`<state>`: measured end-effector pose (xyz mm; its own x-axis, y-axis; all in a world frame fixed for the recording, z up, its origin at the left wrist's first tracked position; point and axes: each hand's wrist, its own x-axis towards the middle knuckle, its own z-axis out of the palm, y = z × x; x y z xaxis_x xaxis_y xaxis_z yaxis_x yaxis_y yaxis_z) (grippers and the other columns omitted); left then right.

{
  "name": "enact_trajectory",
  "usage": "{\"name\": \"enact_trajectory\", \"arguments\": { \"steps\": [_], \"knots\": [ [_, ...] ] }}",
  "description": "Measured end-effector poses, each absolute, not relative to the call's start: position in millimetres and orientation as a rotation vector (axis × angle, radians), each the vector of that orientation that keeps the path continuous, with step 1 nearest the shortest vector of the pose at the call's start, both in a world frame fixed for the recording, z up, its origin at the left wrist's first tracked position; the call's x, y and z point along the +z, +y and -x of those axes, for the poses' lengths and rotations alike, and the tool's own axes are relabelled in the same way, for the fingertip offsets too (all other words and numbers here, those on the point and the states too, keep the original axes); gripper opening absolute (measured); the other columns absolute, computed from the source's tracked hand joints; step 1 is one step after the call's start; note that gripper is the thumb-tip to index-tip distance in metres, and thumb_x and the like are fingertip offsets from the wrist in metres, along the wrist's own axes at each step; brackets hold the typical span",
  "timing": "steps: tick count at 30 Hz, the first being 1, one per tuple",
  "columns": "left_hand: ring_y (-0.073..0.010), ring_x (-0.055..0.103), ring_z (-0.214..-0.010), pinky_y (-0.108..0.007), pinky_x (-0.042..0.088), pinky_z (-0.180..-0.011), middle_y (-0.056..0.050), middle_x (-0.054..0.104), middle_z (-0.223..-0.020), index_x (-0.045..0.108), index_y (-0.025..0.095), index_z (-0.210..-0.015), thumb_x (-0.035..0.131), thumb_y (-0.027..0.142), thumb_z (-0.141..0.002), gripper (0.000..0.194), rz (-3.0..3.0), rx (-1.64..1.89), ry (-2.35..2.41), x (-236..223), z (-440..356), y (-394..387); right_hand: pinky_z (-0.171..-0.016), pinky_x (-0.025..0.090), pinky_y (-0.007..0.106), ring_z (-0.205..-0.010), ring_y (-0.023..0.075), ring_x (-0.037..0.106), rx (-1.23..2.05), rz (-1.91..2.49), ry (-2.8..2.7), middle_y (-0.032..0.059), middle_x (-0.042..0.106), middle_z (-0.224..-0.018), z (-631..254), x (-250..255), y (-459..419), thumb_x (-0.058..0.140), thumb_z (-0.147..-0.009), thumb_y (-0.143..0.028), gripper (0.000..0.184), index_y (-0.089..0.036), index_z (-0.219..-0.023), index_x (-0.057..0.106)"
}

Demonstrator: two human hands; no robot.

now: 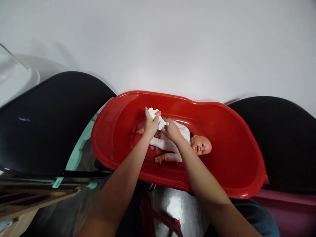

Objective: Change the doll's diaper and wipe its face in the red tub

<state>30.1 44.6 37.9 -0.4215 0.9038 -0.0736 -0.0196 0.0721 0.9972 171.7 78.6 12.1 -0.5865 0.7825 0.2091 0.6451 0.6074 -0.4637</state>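
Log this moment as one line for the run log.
left hand: holding white cloth | right hand: on doll | doll lying in red tub

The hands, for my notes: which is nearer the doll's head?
The right hand; the left hand, on the white cloth, sits farther from the doll's head.

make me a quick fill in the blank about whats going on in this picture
A baby doll lies on its back in a ____ plastic tub.
The left hand grips a crumpled item that is mostly ____.
The right hand rests on the doll's white garment.
In the head view, the doll's head lies toward the ____ end of the tub.

Missing words: red, white, right.
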Motion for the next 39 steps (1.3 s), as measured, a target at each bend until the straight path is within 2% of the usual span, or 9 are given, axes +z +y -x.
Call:
{"name": "enact_trajectory", "arguments": {
  "steps": [3,5,8,10,15,20,31,36,39],
  "knots": [
    [-0.0198,0.062,-0.14,-0.028,0.052,-0.11,-0.015,0.048,-0.168,0.016,0.024,-0.174,0.051,0.031,-0.11,0.074,-0.934,1.461,1.626,39,-24,47,-0.099,0.046,0.037,-0.103,0.0261,0.063,0.478,1.129,-2.463,0.0161,0.073,-0.116,-172,12,78,0.059,-0.1,-0.022,0.021,-0.013,-0.117,0.067],
    [-0.0202,0.062,-0.14,-0.029,0.051,-0.111,-0.016,0.052,-0.165,0.022,0.021,-0.172,0.045,0.034,-0.112,0.066,-0.967,1.452,1.696,39,-20,48,-0.101,0.046,0.038,-0.106,0.0269,0.063,0.465,1.136,-2.486,0.0167,0.072,-0.119,-173,12,76,0.06,-0.101,-0.024,0.026,-0.012,-0.123,0.066],
    [-0.0235,0.053,-0.149,-0.033,0.042,-0.121,-0.02,0.053,-0.162,0.042,0.014,-0.163,0.047,0.034,-0.111,0.056,-1.171,1.4,1.79,41,-14,47,-0.1,0.046,0.039,-0.109,0.0287,0.063,0.431,1.142,-2.557,0.0168,0.071,-0.122,-173,14,73,0.065,-0.098,-0.023,0.033,-0.012,-0.129,0.065],
    [-0.0262,0.053,-0.149,-0.036,0.04,-0.122,-0.02,0.057,-0.157,0.055,0.014,-0.153,0.052,0.035,-0.109,0.049,-1.374,1.298,1.82,43,-12,43,-0.1,0.045,0.04,-0.11,0.0297,0.063,0.401,1.156,-2.598,0.0174,0.071,-0.123,-172,16,71,0.065,-0.097,-0.022,0.037,-0.011,-0.132,0.064],
    [-0.0275,0.066,-0.125,-0.036,0.049,-0.106,-0.013,0.07,-0.133,0.067,0.025,-0.131,0.067,0.042,-0.102,0.033,-1.599,1.102,1.938,47,-10,35,-0.1,0.044,0.042,-0.108,0.0316,0.062,0.309,1.204,-2.652,0.0181,0.071,-0.118,-170,17,68,0.062,-0.1,-0.025,0.036,-0.01,-0.132,0.065],
    [-0.0247,0.069,-0.106,-0.033,0.048,-0.094,-0.008,0.075,-0.11,0.069,0.026,-0.108,0.069,0.046,-0.1,0.021,-1.609,1.081,2.029,47,-11,35,-0.1,0.043,0.043,-0.112,0.0322,0.06,0.284,1.154,-2.68,0.0183,0.07,-0.12,-168,15,67,0.064,-0.099,-0.023,0.044,-0.009,-0.141,0.061],
    [-0.0247,0.071,-0.09,-0.032,0.047,-0.081,-0.009,0.079,-0.093,0.071,0.024,-0.092,0.05,0.06,-0.106,0.044,-1.356,1.091,2.099,52,-8,39,-0.1,0.04,0.043,-0.11,0.0317,0.059,0.323,1.124,-2.691,0.0161,0.069,-0.118,-168,22,64,0.065,-0.1,-0.026,0.043,-0.013,-0.141,0.063],
    [-0.0223,0.067,-0.075,-0.032,0.049,-0.074,-0.008,0.072,-0.076,0.064,0.023,-0.077,0.036,0.064,-0.108,0.059,-1.108,1.258,1.977,45,-2,46,-0.102,0.038,0.043,-0.112,0.0321,0.059,0.333,1.114,-2.696,0.0157,0.07,-0.119,-169,25,64,0.067,-0.1,-0.028,0.046,-0.015,-0.144,0.063],
    [-0.02,0.066,-0.069,-0.031,0.051,-0.068,-0.006,0.068,-0.072,0.06,0.023,-0.077,0.028,0.073,-0.106,0.066,-0.95,1.373,1.855,38,-1,50,-0.101,0.038,0.043,-0.112,0.0313,0.059,0.341,1.12,-2.694,0.0154,0.07,-0.12,-170,25,64,0.066,-0.102,-0.03,0.047,-0.016,-0.146,0.062]
  ]
}}
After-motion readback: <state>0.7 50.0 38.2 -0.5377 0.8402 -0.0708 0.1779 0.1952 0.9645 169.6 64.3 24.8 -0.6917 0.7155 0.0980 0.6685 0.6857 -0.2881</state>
